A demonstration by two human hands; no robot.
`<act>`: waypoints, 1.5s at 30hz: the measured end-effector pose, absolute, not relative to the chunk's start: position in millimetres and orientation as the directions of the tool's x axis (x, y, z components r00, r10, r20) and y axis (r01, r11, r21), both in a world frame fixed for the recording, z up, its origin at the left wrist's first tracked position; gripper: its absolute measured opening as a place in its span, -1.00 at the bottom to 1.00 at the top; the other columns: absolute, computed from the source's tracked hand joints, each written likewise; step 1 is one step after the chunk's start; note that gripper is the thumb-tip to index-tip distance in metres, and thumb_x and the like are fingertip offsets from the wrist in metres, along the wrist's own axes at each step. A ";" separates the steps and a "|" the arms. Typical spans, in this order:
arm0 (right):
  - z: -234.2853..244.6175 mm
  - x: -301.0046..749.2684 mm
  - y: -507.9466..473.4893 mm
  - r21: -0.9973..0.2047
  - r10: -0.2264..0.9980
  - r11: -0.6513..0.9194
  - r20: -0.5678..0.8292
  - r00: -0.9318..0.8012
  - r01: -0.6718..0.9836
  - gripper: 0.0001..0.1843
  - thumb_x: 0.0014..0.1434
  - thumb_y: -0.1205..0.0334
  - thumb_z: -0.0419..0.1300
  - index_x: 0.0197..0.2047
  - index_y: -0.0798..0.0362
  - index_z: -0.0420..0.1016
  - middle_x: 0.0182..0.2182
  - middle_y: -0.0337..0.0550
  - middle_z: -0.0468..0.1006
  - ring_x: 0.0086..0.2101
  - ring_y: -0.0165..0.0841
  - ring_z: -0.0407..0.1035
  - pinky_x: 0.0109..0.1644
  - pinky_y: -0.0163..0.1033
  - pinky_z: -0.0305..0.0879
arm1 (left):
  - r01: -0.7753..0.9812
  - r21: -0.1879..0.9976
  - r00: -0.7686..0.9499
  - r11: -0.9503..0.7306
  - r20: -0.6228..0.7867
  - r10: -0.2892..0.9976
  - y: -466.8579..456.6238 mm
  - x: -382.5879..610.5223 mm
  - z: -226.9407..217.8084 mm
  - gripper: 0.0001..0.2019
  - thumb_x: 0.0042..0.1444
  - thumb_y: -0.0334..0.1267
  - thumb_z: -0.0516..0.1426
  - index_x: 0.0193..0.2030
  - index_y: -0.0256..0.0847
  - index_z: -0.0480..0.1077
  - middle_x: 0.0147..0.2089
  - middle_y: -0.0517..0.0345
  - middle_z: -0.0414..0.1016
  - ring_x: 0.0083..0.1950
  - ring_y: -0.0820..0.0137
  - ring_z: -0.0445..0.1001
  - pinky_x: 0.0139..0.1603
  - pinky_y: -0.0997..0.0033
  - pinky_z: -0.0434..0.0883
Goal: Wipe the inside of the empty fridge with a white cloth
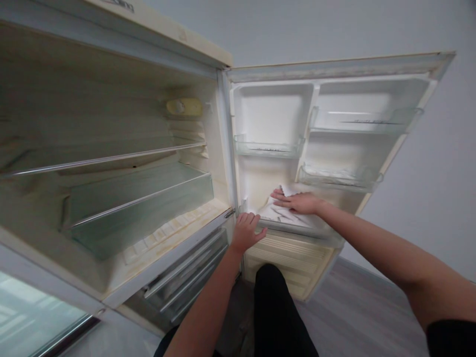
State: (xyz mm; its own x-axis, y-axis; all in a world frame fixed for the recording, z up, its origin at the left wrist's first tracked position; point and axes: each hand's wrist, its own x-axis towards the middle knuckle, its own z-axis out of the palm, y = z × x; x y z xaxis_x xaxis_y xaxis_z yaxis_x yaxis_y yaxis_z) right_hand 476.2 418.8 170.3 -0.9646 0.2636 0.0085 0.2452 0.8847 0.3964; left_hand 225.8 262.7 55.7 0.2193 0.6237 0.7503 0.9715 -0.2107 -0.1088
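Note:
The upper door [273,106] of a fridge stands swung wide, with clear shelves on its inner side. My right hand [297,202] is at the bottom door shelf, with its fingers over a crumpled white cloth [284,215] pressed down there. Part of the cloth is hidden under that hand. At the left end of the same shelf, near the hinge, my left hand [246,230] hooks its fingers over the rim of the door shelf [293,227], thumb on the front side.
The fridge compartment [40,109] at left has glass shelves [148,196] and yellowed stains. A yellow lamp cover [184,106] is on its side wall. Below, freezer drawers [189,272] and a ribbed lower door [290,258] face my knee [269,282]. A wall [420,198] lies behind.

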 end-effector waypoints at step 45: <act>156.4 362.3 397.6 0.476 0.036 0.879 -0.084 -0.996 -0.008 -0.54 0.42 0.02 0.19 0.27 0.07 0.45 0.36 0.05 0.37 0.36 -0.08 0.20 0.45 0.23 0.06 | 0.971 -0.055 0.200 -0.234 0.724 0.660 257.6 230.7 60.1 -0.77 0.20 -0.07 0.24 -0.12 -0.15 0.43 -0.19 -0.02 0.48 -0.07 0.06 0.43 0.01 0.06 0.33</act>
